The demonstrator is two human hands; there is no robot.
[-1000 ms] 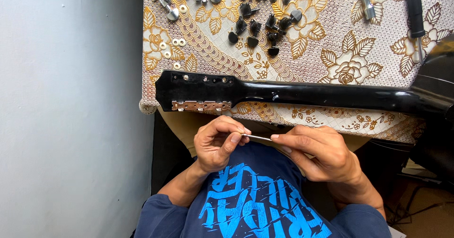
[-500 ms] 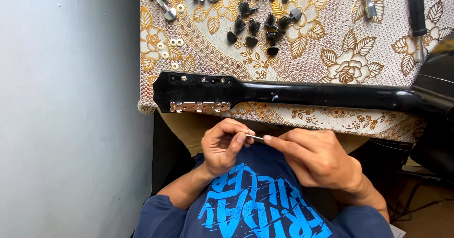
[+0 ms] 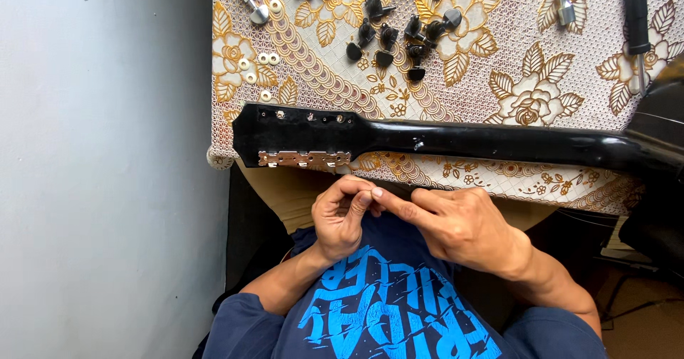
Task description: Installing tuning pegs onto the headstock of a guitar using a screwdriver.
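Left hand (image 3: 345, 216), right hand (image 3: 456, 223) pinched together, held item hidden; black guitar neck (image 3: 442, 141) on floral tablecloth (image 3: 499, 67); grey wall (image 3: 100, 152).

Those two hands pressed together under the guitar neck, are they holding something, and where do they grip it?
Cannot be told. The left hand and right hand meet fingertip to fingertip, and whatever may sit between them is hidden.

Guitar neck (image 3: 499, 144) glossy black; tuner plate (image 3: 304, 159) metal (shiny); tablecloth (image 3: 499, 67) textured.
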